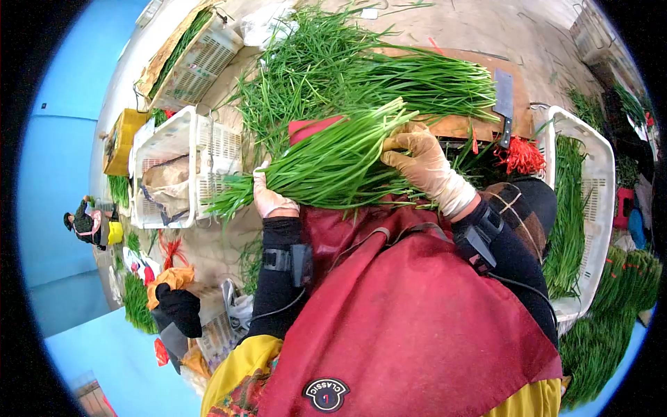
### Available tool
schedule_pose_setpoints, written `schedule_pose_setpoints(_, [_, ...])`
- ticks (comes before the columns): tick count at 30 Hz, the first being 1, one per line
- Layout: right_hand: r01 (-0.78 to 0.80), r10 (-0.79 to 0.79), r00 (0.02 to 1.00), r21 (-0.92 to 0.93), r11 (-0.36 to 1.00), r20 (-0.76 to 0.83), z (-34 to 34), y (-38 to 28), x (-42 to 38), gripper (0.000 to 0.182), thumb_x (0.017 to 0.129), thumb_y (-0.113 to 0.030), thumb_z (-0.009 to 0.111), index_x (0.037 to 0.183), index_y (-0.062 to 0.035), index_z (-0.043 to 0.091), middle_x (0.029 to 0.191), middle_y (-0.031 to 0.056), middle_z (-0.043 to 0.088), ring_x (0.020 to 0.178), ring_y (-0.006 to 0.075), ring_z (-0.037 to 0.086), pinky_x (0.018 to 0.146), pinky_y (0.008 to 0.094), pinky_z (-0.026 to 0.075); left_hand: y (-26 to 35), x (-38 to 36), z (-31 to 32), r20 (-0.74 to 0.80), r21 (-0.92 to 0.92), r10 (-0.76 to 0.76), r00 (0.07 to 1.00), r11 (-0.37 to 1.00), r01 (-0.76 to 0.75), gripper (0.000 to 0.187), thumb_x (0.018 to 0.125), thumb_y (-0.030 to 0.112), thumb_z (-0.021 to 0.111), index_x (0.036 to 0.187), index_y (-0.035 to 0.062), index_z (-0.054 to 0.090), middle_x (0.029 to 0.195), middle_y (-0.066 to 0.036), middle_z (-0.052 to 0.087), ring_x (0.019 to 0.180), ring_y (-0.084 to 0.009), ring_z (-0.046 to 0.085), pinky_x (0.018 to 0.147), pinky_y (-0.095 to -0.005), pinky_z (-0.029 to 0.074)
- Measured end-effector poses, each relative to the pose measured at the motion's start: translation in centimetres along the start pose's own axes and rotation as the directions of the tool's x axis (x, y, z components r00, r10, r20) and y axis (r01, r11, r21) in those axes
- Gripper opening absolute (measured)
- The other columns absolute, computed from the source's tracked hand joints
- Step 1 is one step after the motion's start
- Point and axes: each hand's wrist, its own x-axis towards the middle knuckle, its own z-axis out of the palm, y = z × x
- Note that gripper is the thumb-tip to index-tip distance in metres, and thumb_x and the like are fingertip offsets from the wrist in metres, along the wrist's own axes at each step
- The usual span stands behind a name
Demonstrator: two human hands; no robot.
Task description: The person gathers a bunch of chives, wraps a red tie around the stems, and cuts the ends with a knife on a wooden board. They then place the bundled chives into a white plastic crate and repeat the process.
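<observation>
Bright, even daylight with soft shadows; strong fisheye bending and black corners, edges perhaps slightly blurred.

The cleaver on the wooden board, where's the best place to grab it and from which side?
Take the cleaver by its dark handle, the end pointing toward the person, coming from above on the near side. The broad blade lies flat on the wooden board, pointing away, so the handle is probably the safest grip. Both hands now hold the bundle of greens.
</observation>
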Motion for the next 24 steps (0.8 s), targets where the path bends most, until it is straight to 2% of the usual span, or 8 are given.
schedule_pose_setpoints(3, [0.0,0.004,0.999,0.107,0.994,-0.036,0.2,0.0,-0.3,0.011,0.076,-0.008,0.07,0.087,-0.0037,0.068,0.086,0.0071,0.062,0.09,0.0214,0.056,0.085,0.0341,0.042,-0.1,0.4,-0.5,0.049,-0.017,0.005,0.999,1.0,-0.004,0.032,0.09,0.037,0.057,0.111,0.0132,0.062,0.114,-0.011,0.064,0.102,-0.0326,0.06,0.09,-0.0531,0.047])
schedule_pose_setpoints(6, [-0.082,0.136,0.961,0.223,0.971,-0.24,0.1,2.5,-0.1,0.01,0.077,-0.009,0.068,0.084,-0.0023,0.067,0.079,0.0104,0.065,0.08,0.0231,0.062,0.075,0.0339,0.048,-0.1,0.4,-0.5,0.011,-0.029,-0.013,1.0,0.999,0.013,0.031,0.091,0.036,0.056,0.111,0.013,0.062,0.115,-0.01,0.064,0.102,-0.0329,0.06,0.091,-0.0528,0.047])
schedule_pose_setpoints(11, [-0.25,0.221,0.923,-0.054,0.967,-0.314,-5.6,9.1,-3.1,0.012,0.081,-0.012,0.065,0.087,-0.0025,0.067,0.082,0.0142,0.067,0.076,0.0258,0.064,0.071,0.0367,0.049,0.1,0.3,-1.1,-0.048,-0.005,-0.033,0.998,0.999,0.033,0.032,0.092,0.037,0.053,0.108,0.011,0.064,0.114,-0.011,0.064,0.102,-0.0317,0.061,0.091,-0.0527,0.048])
schedule_pose_setpoints(13, [-0.569,0.561,0.812,-0.425,0.704,-0.159,-8.4,9.4,-5.2,0.021,0.08,-0.016,0.063,0.095,-0.003,0.068,0.092,0.016,0.069,0.089,0.0296,0.066,0.079,0.0384,0.05,0.2,0.7,-2.1,-0.06,0.005,-0.074,0.995,0.997,0.075,0.033,0.092,0.038,0.053,0.109,0.0115,0.063,0.114,-0.011,0.064,0.102,-0.0316,0.061,0.092,-0.0526,0.047])
schedule_pose_setpoints(15, [-0.542,0.591,0.799,-0.296,0.787,0.108,-9.4,12.2,-8.2,0.028,0.08,-0.016,0.061,0.104,-0.0039,0.067,0.098,0.016,0.069,0.095,0.0289,0.065,0.086,0.0359,0.049,-0.1,1.9,-3.8,-0.033,-0.016,-0.072,0.997,0.997,0.071,0.034,0.092,0.039,0.053,0.109,0.0119,0.063,0.114,-0.01,0.065,0.102,-0.0321,0.061,0.092,-0.0522,0.047])
schedule_pose_setpoints(19, [-0.53,0.493,0.835,0.12,0.839,0.242,-7.4,10.3,-8.5,0.041,0.083,-0.017,0.06,0.12,0.0003,0.06,0.119,0.016,0.063,0.111,0.0229,0.059,0.098,0.0307,0.043,-0.3,2.2,-4.2,-0.013,0.013,-0.049,0.999,0.999,0.049,0.038,0.092,0.043,0.052,0.112,0.0121,0.062,0.117,-0.01,0.064,0.104,-0.0332,0.06,0.093,-0.0527,0.046])
schedule_pose_setpoints(21, [-0.477,0.418,0.853,0.141,0.867,0.314,-5.9,9.2,-7.4,0.043,0.088,-0.01,0.058,0.129,0.0038,0.052,0.119,0.0089,0.061,0.107,0.0153,0.057,0.096,0.0268,0.043,-0.1,1.5,-3.7,-0.019,0.03,-0.074,0.997,0.997,0.074,0.039,0.092,0.044,0.052,0.112,0.0124,0.062,0.117,-0.01,0.064,0.105,-0.0332,0.06,0.094,-0.0529,0.045])
schedule_pose_setpoints(24, [-0.541,0.406,0.814,0.287,0.79,0.416,-3.3,8.5,-6.4,0.043,0.088,-0.016,0.06,0.127,0.0024,0.054,0.118,0.0108,0.062,0.107,0.017,0.058,0.095,0.0278,0.044,-0.2,0.8,-2.7,-0.063,0.05,-0.062,0.996,0.997,0.065,0.045,0.092,0.044,0.049,0.119,0.0088,0.058,0.121,-0.012,0.061,0.109,-0.0341,0.058,0.097,-0.0529,0.043])
